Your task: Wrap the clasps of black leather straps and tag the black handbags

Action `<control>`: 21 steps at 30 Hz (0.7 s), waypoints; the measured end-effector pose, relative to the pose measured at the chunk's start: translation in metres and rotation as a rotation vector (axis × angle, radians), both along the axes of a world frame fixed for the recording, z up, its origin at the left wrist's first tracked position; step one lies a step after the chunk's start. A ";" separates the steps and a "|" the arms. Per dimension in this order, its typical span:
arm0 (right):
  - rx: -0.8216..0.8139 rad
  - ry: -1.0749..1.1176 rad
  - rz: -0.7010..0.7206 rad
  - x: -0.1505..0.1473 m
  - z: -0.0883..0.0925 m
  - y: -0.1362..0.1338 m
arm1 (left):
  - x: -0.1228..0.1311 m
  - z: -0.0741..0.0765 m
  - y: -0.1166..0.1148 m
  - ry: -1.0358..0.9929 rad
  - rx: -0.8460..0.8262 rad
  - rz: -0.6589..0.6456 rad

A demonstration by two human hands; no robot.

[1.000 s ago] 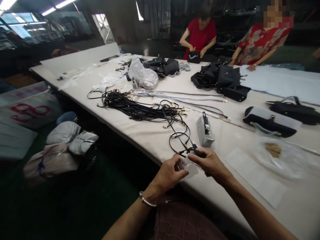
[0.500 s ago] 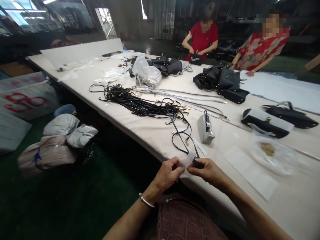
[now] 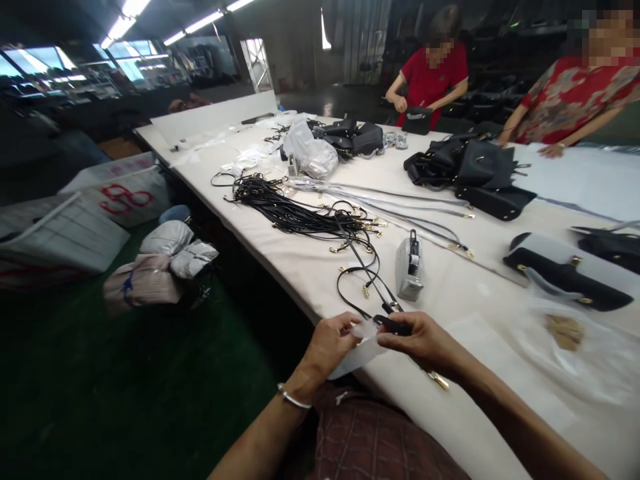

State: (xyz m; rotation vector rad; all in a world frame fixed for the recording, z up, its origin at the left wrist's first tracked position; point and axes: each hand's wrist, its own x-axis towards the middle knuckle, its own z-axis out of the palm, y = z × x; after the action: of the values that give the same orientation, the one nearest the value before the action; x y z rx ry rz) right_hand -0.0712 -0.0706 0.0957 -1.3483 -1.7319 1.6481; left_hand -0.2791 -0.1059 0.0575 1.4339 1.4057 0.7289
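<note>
Near the table's front edge, my left hand (image 3: 331, 343) pinches a thin, translucent white sheet (image 3: 361, 357), which hangs down below the fingers. My right hand (image 3: 423, 337) is closed around a black strap (image 3: 393, 325) close beside the sheet. A gold clasp (image 3: 438, 381) shows beneath that hand. From the held strap, thin black cord runs back toward a large pile of black straps (image 3: 290, 210) with gold clips. Just beyond my right hand stands a small grey device (image 3: 409, 270), like a tape dispenser.
The long pale table (image 3: 280, 267) carries black handbags (image 3: 480, 167), clear-wrapped straps (image 3: 380, 193) and a plastic bag (image 3: 565, 333) with tan contents. Two people in red work across it. Wrapped bundles (image 3: 155, 267) and white bins (image 3: 75, 227) stand on the left.
The camera view has swung left. The white sheet, earlier upright between both hands, now droops from my left hand, and a gold clasp has come into view beneath my right hand.
</note>
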 end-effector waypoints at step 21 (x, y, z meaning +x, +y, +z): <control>-0.021 -0.009 0.188 0.019 -0.038 0.015 | 0.028 -0.008 -0.028 -0.292 -0.161 0.076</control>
State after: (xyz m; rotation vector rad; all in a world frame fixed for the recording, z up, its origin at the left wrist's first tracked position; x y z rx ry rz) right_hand -0.0524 -0.0560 0.0573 -1.2355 -1.9023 1.7658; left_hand -0.2508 -0.1343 0.0492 1.1059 1.2652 0.8183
